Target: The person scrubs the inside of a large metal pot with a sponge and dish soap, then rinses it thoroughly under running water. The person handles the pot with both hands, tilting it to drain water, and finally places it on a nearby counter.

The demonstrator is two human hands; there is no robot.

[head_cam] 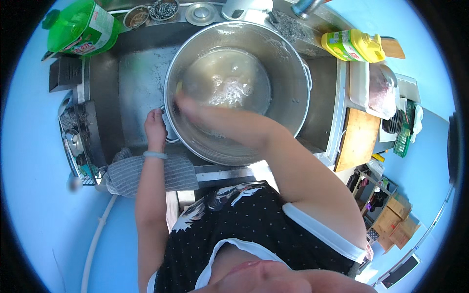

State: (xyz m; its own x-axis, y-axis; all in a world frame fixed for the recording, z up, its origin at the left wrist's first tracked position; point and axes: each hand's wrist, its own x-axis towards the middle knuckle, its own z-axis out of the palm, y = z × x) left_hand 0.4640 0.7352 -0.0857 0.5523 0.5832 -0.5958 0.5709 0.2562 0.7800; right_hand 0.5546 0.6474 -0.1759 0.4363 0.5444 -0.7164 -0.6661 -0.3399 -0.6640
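Observation:
A large stainless steel stockpot (289, 106) stands in a metal sink (135, 80), with cloudy, foamy water (227, 73) at its bottom. My left hand (155, 126) grips the pot's side handle (171, 140) at the left. Inside the pot, my right hand (187, 106) is at the left inner wall, blurred. Something small and yellowish shows at its fingertips, too blurred to name. A striped grey cloth (179, 172) lies over the sink's front edge, under my left forearm.
A green jug (84, 33) stands at the back left and a yellow detergent bottle (348, 44) at the back right. Small metal bowls (136, 17) line the back ledge. At the right are a white tub (359, 84) and a wooden board (357, 139); a wire rack (78, 146) is at the left.

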